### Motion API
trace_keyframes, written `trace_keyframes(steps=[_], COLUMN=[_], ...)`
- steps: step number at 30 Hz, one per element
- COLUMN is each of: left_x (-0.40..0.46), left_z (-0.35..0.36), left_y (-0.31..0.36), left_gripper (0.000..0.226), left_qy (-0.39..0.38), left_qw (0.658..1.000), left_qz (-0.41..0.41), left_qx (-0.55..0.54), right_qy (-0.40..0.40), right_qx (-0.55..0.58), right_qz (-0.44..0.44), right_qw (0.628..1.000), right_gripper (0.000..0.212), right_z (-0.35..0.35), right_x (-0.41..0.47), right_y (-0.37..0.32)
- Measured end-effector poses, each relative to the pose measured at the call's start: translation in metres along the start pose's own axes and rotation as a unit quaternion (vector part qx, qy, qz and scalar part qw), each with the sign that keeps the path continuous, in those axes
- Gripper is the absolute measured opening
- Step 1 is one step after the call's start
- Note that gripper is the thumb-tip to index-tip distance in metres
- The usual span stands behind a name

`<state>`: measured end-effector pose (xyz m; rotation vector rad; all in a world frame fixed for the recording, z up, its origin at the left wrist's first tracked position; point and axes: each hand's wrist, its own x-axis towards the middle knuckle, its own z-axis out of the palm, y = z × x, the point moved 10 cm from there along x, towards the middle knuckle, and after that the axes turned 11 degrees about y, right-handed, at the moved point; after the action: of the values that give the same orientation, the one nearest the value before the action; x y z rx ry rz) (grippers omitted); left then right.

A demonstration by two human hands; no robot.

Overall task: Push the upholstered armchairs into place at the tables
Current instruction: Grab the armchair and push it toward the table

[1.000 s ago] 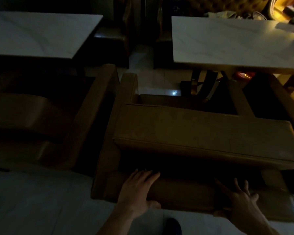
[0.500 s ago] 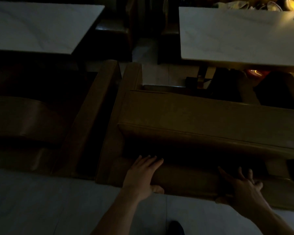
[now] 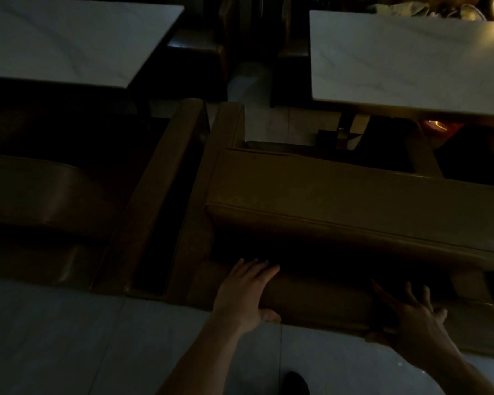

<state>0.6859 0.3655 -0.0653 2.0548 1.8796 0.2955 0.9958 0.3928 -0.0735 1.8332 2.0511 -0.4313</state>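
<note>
In dim light a tan upholstered armchair (image 3: 340, 201) stands below me, seen from behind its back, facing the white marble table (image 3: 405, 64) at the upper right. My left hand (image 3: 247, 289) lies flat on the top of the chair's backrest, thumb hooked over the near edge. My right hand (image 3: 408, 312) grips the same backrest further right, fingers spread over the top. A second tan armchair (image 3: 69, 201) sits close beside it on the left, at another white table (image 3: 69, 38).
A narrow dark gap separates the two armchairs' arms. Dark chairs (image 3: 200, 55) stand across the tables, with a strip of pale floor between them. The table's base (image 3: 342, 132) shows ahead of the chair seat. Pale floor tiles (image 3: 69, 343) lie under me, and my shoe tip (image 3: 295, 383) shows.
The armchair has slid forward toward the right table, with both hands staying on its backrest. More floor shows behind the chair.
</note>
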Motion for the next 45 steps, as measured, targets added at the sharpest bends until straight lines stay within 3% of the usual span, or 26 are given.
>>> trace_keyframes(steps=[8,18,24,31,39,45], left_x=[0.001,0.002,-0.004,-0.006,0.007,0.007], left_z=[-0.001,-0.006,-0.016,-0.056,-0.104,-0.102], left_y=[0.0,0.011,0.029,0.078,0.187,0.277], left_gripper=[0.101,0.1,0.101,0.092,0.096,0.098], left_qy=[-0.009,-0.064,-0.105,-0.123,-0.111,-0.131], left_qw=[1.0,0.995,0.984,0.988,0.993,0.984], left_qz=[-0.008,-0.05,-0.104,-0.081,0.048,0.121], left_qx=[0.005,0.059,0.099,0.041,0.018,0.029], right_qy=[0.004,-0.054,-0.086,0.03,0.118,0.191], right_qx=[0.002,0.013,0.042,0.069,0.078,0.118], right_qz=[0.006,0.028,-0.005,0.003,0.046,0.097], right_qw=[1.0,0.998,0.995,0.997,0.989,0.97], right_gripper=[0.122,0.12,0.114,0.097,0.088,0.085], right_z=[-0.001,-0.002,-0.022,-0.098,-0.154,-0.178], right_x=[0.0,0.002,-0.01,-0.067,-0.147,-0.205], right_y=[0.0,-0.004,0.0,0.018,0.044,0.11])
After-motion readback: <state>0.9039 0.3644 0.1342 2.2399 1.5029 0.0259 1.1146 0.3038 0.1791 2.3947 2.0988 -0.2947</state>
